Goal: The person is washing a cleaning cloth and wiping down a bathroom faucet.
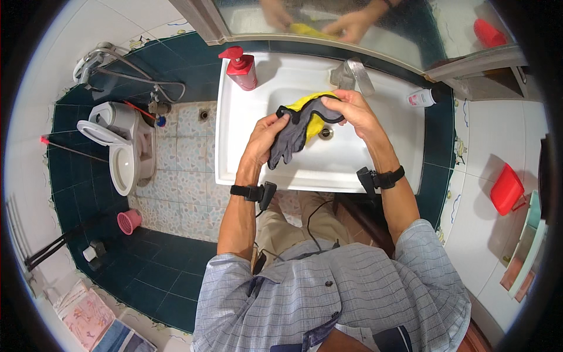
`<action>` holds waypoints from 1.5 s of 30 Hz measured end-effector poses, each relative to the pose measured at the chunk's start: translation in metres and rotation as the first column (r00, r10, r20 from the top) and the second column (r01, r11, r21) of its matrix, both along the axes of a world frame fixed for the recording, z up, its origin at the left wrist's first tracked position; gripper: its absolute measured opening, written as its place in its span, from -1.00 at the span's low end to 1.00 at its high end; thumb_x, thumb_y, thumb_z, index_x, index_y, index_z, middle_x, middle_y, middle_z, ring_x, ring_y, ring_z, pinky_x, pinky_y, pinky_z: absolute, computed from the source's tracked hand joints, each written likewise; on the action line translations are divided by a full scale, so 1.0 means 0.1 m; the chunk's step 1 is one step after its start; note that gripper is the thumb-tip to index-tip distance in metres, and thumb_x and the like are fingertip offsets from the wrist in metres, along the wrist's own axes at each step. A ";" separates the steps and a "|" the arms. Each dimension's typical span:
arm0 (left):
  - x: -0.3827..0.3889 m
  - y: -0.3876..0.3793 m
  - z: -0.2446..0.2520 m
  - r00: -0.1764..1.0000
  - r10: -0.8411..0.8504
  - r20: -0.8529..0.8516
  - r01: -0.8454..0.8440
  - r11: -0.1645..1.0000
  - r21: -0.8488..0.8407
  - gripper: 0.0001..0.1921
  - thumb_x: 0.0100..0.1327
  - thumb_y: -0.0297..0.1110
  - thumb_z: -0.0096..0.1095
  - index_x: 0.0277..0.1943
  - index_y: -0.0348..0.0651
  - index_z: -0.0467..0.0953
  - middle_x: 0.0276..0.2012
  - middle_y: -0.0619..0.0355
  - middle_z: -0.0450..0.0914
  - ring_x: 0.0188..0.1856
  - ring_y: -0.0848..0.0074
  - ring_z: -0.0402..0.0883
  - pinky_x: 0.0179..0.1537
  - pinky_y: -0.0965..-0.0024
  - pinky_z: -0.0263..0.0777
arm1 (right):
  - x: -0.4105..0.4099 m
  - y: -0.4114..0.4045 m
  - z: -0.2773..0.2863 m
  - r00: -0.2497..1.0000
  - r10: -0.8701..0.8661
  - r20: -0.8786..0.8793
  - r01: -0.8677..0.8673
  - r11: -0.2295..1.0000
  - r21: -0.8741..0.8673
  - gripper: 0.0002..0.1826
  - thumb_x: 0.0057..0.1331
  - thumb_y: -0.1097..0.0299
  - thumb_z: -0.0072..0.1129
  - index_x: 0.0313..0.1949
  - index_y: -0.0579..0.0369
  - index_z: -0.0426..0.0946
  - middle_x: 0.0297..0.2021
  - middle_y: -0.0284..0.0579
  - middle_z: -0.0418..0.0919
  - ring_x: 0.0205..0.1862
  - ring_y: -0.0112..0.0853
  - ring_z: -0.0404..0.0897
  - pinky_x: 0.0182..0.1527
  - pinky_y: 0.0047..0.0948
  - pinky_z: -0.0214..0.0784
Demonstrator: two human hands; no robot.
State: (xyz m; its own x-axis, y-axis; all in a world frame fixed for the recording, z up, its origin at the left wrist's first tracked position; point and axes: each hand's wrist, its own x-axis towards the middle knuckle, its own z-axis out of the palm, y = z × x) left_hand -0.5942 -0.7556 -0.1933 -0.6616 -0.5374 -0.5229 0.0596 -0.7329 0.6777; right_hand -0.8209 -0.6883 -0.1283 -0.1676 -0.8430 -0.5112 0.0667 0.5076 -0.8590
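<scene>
Over the white washbasin [374, 145] I hold a soft grey cloth item with black edging and a bright yellow side [294, 127], possibly a work glove; folds hide its full shape. My left hand [265, 136] pinches its left edge between thumb and fingers, and grey finger-like ends dangle beside it. At the other end, my right hand [354, 112] grips the black-trimmed edge with the thumb on top. The basin's drain [325, 133] lies just below the cloth. Behind my right hand stands the metal faucet [352, 75]. Each wrist wears a black strap with a small device.
A red pump bottle [243, 75] stands at the basin's back left corner. A white bottle with a black cap [422, 97] lies at the right. A mirror [316, 22] rises behind the basin. Left are a toilet [125, 167], a shower hose [132, 66] and a pink basket [129, 221].
</scene>
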 end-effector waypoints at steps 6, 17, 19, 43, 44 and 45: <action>-0.01 -0.01 0.05 0.996 0.089 -0.001 -0.089 0.995 0.052 -0.75 0.44 -0.25 0.11 -0.07 -0.28 0.56 -0.23 0.14 0.65 -0.30 0.59 0.63 -0.27 0.50 0.55 | -0.05 0.05 -0.16 0.997 -0.077 0.000 0.077 0.996 0.034 -0.63 0.33 0.07 0.19 -0.19 0.17 0.61 -0.30 -0.30 0.62 -0.26 -0.54 0.54 -0.22 -0.58 0.34; -0.18 0.29 -0.52 0.964 0.253 0.078 -0.259 0.962 0.082 -0.49 0.44 -0.09 0.09 0.28 -0.28 0.36 0.11 0.05 0.53 0.18 0.39 0.44 0.23 0.27 0.25 | 0.88 -0.06 0.04 0.560 0.087 -0.824 -0.448 0.868 -0.213 -0.60 0.27 0.20 0.24 -0.01 0.20 0.51 -0.24 0.12 0.55 -0.21 -0.01 0.60 -0.15 -0.12 0.45; -0.12 0.36 -0.62 0.936 0.336 -0.107 -0.300 0.918 0.261 -0.49 0.43 -0.11 0.10 0.29 -0.28 0.35 0.12 0.05 0.53 0.18 0.38 0.44 0.23 0.27 0.26 | 1.18 -0.03 0.12 0.556 0.217 -0.802 -0.530 0.836 -0.141 -0.58 0.29 0.17 0.21 -0.01 0.24 0.51 -0.23 0.12 0.52 -0.20 0.01 0.59 -0.14 -0.10 0.44; 0.56 -0.18 0.20 0.904 0.422 0.069 -0.141 0.446 -0.884 -0.53 0.33 -0.37 0.21 0.27 -0.26 0.35 0.16 0.04 0.52 0.16 0.38 0.51 0.20 0.36 0.36 | 0.82 -0.27 -0.04 0.799 -0.131 -0.586 -0.144 0.906 -0.399 -0.77 0.37 0.36 0.10 -0.08 0.19 0.62 -0.18 -0.07 0.66 -0.19 -0.28 0.65 -0.16 -0.37 0.47; 0.60 -0.22 0.23 0.902 0.427 0.065 -0.143 0.437 -0.888 -0.53 0.33 -0.37 0.21 0.27 -0.26 0.35 0.16 0.04 0.52 0.16 0.38 0.51 0.20 0.36 0.36 | 0.81 -0.39 -0.08 0.817 -0.188 -0.546 -0.104 0.882 -0.460 -0.72 0.37 0.34 0.08 -0.03 0.21 0.59 -0.15 -0.02 0.65 -0.19 -0.22 0.64 -0.17 -0.36 0.47; 0.64 -0.27 0.25 0.909 0.416 0.026 -0.184 0.457 -0.870 -0.53 0.34 -0.38 0.18 0.28 -0.27 0.33 0.17 0.04 0.51 0.17 0.36 0.50 0.22 0.35 0.35 | 0.81 -0.52 -0.14 0.818 -0.189 -0.543 -0.109 0.877 -0.468 -0.72 0.37 0.34 0.08 -0.03 0.21 0.59 -0.15 -0.02 0.65 -0.19 -0.22 0.64 -0.17 -0.36 0.47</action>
State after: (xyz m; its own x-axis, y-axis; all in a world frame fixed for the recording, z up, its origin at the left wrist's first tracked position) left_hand -0.5304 -0.7828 -0.1685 -0.3068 -0.9319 0.1933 -0.0640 0.2228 0.9728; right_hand -0.7398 -0.7408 -0.1422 -0.3344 -0.9334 0.1299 -0.4859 0.0527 -0.8724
